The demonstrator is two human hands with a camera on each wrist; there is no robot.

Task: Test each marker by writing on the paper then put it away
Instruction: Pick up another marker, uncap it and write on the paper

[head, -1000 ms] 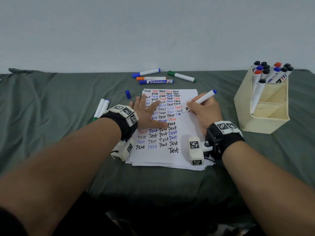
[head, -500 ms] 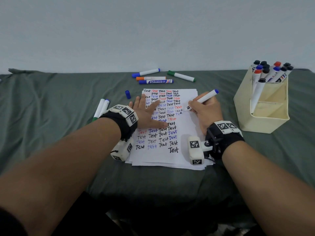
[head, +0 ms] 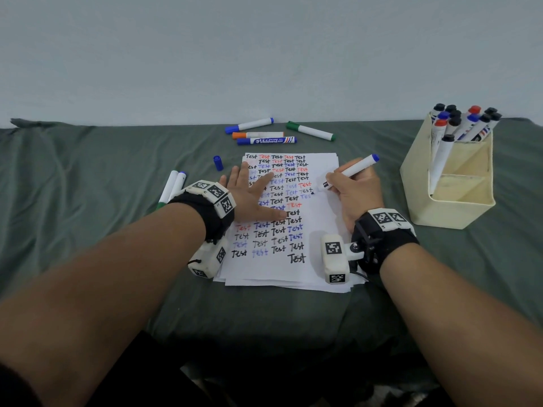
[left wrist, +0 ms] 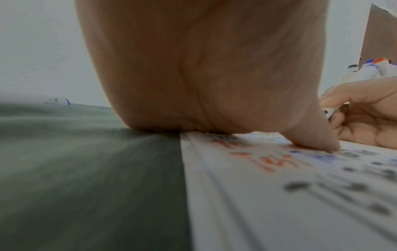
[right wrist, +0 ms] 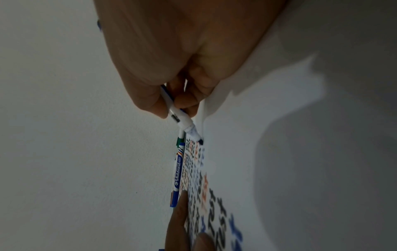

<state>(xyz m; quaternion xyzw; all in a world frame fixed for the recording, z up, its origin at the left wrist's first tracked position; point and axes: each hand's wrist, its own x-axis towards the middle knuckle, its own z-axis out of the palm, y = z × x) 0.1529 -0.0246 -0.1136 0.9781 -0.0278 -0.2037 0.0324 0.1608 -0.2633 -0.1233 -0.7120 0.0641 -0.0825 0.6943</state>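
A stack of white paper (head: 323, 254) covered in rows of the word "Test" lies on the green cloth. My right hand (head: 357, 190) grips an uncapped blue marker (head: 357, 167), its tip touching the paper beside a half-written blue word; the right wrist view shows the marker (right wrist: 182, 118) pinched between fingers and thumb. My left hand (head: 252, 195) lies flat with spread fingers on the paper's left side, and its palm (left wrist: 204, 68) presses the paper's edge (left wrist: 247, 195). The marker's loose blue cap (head: 217, 163) stands left of the sheet.
Several capped markers (head: 266, 133) lie beyond the paper's far edge, and two more (head: 173, 183) rest left of my left wrist. A cream holder (head: 452, 198) with several markers standing in it sits at the right. A pale wall rises behind the table.
My right hand has shifted slightly along the line, writing more of the blue word. The left hand has stayed flat on the paper.
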